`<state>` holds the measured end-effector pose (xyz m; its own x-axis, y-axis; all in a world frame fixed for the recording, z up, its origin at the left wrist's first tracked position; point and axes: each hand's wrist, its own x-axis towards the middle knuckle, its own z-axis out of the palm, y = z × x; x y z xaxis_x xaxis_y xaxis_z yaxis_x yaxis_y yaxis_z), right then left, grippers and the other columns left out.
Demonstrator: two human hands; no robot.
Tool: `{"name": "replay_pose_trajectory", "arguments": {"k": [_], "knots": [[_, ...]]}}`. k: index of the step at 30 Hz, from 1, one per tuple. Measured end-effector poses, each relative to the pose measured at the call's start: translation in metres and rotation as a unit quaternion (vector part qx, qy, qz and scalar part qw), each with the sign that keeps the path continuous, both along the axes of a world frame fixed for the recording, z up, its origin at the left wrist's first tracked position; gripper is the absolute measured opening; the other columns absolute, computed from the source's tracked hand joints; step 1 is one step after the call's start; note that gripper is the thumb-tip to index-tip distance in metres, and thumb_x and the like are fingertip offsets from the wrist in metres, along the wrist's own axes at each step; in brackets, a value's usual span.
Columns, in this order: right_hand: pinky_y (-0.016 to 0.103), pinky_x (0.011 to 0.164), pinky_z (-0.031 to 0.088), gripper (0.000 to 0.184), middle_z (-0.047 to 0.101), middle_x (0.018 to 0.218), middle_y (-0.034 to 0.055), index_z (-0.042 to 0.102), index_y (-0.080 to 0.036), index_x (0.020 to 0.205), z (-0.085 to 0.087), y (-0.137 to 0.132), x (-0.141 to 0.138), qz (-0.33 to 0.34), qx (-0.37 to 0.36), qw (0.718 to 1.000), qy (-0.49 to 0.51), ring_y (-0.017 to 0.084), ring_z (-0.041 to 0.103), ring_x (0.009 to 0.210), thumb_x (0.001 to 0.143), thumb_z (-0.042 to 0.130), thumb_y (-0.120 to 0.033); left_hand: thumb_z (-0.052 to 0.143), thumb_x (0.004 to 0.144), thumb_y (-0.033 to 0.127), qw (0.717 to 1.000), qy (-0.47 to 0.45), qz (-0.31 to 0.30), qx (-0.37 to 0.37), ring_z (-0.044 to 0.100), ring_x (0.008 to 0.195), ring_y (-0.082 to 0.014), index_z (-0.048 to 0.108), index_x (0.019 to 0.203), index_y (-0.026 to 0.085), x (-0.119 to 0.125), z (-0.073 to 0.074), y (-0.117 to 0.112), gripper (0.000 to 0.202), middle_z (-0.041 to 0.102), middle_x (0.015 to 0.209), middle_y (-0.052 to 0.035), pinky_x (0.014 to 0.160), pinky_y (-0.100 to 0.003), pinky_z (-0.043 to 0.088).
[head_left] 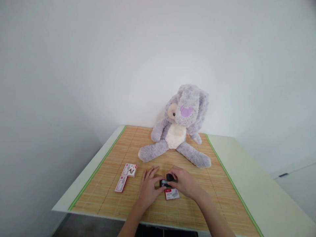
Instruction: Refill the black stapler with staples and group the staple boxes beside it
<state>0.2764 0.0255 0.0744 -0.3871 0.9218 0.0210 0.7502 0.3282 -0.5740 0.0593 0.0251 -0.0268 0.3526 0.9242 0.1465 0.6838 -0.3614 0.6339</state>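
Observation:
A small black stapler (163, 183) sits low over the mat between my two hands, its top part lifted up. The thumb and index finger of my left hand (148, 189) close on its left end, while the other fingers spread over the mat. My right hand (184, 181) pinches the stapler from the right side, with its fingers at the raised part. Part of the stapler is hidden behind my fingers. Just in front of it lies a red and white staple box (172, 195), close under my right hand.
On the left of the bamboo mat (108, 184) lie a flat red and white box (120, 184) and a small box with a dark picture (132, 171), beside another similar box (125, 169). A grey plush rabbit (175, 136) sits behind my hands, against the wall.

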Motion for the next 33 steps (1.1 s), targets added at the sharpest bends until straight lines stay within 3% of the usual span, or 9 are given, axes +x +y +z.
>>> {"name": "replay_pose_trajectory", "arguments": {"k": [5,10,14,17,25,29,33], "knots": [[0.025,0.074,0.04,0.016,0.063,0.089,-0.0001,0.072,-0.023,0.094,-0.017,0.001,-0.014,0.018,-0.012,1.0,-0.006,0.018,0.059,0.086,0.08,0.072,-0.016,0.074,0.085,0.055,1.0,0.002,-0.003,0.007,0.029,0.155,-0.0314,0.072,0.123,0.042,-0.001,-0.002,0.0,0.04,0.041,0.164,0.0011,0.127,-0.062,0.012],[0.028,0.083,0.045,0.023,0.064,0.098,0.0028,0.076,-0.026,0.105,-0.026,-0.003,0.0,0.007,-0.028,1.0,0.002,0.02,0.061,0.095,0.084,0.07,-0.019,0.076,0.083,0.053,1.0,0.001,0.002,0.012,0.031,0.154,-0.0307,0.074,0.12,0.039,-0.001,-0.002,0.0,0.039,0.042,0.163,0.0007,0.128,-0.059,0.017],[0.029,0.082,0.046,0.02,0.064,0.099,0.0039,0.076,-0.023,0.102,-0.037,-0.011,0.024,-0.041,-0.049,0.998,0.0,0.021,0.061,0.092,0.083,0.07,-0.021,0.078,0.082,0.048,1.0,-0.002,0.009,0.025,0.032,0.153,-0.0314,0.075,0.116,0.033,0.0,-0.001,-0.001,0.037,0.043,0.162,-0.0025,0.127,-0.057,0.022],[0.031,0.082,0.046,0.024,0.064,0.097,0.0036,0.075,-0.023,0.108,-0.05,-0.02,0.041,-0.072,-0.035,0.996,0.036,0.021,0.061,0.091,0.085,0.067,-0.023,0.079,0.081,0.041,0.999,-0.011,0.016,0.036,0.035,0.151,-0.0309,0.074,0.115,0.031,0.001,0.0,-0.003,0.035,0.045,0.16,-0.0031,0.126,-0.055,0.026],[0.032,0.071,0.045,0.032,0.059,0.08,0.0013,0.071,-0.021,0.108,-0.092,-0.057,0.073,-0.225,0.011,0.969,0.105,0.021,0.058,0.076,0.093,0.06,-0.046,0.063,0.091,0.032,0.997,-0.048,0.042,0.043,0.049,0.137,-0.0281,0.072,0.115,0.03,0.002,0.006,-0.007,0.026,0.059,0.142,-0.0046,0.119,-0.05,0.037],[0.032,0.065,0.043,0.039,0.058,0.073,-0.0003,0.068,-0.021,0.103,-0.104,-0.076,0.074,-0.316,0.02,0.942,0.111,0.021,0.057,0.069,0.093,0.057,-0.057,0.059,0.091,0.03,0.999,-0.048,0.006,0.012,0.057,0.12,-0.0268,0.07,0.116,0.03,0.006,0.017,-0.014,0.028,0.066,0.122,-0.0054,0.106,-0.044,0.044],[0.031,0.065,0.043,0.039,0.066,0.078,0.002,0.066,-0.023,0.095,-0.104,-0.085,0.062,-0.358,0.023,0.927,0.11,0.022,0.06,0.071,0.092,0.056,-0.061,0.071,0.081,0.037,0.999,-0.014,-0.032,0.002,0.054,0.117,-0.0291,0.066,0.125,0.031,0.019,0.03,-0.027,0.045,0.065,0.121,-0.0054,0.106,-0.045,0.041]]}}
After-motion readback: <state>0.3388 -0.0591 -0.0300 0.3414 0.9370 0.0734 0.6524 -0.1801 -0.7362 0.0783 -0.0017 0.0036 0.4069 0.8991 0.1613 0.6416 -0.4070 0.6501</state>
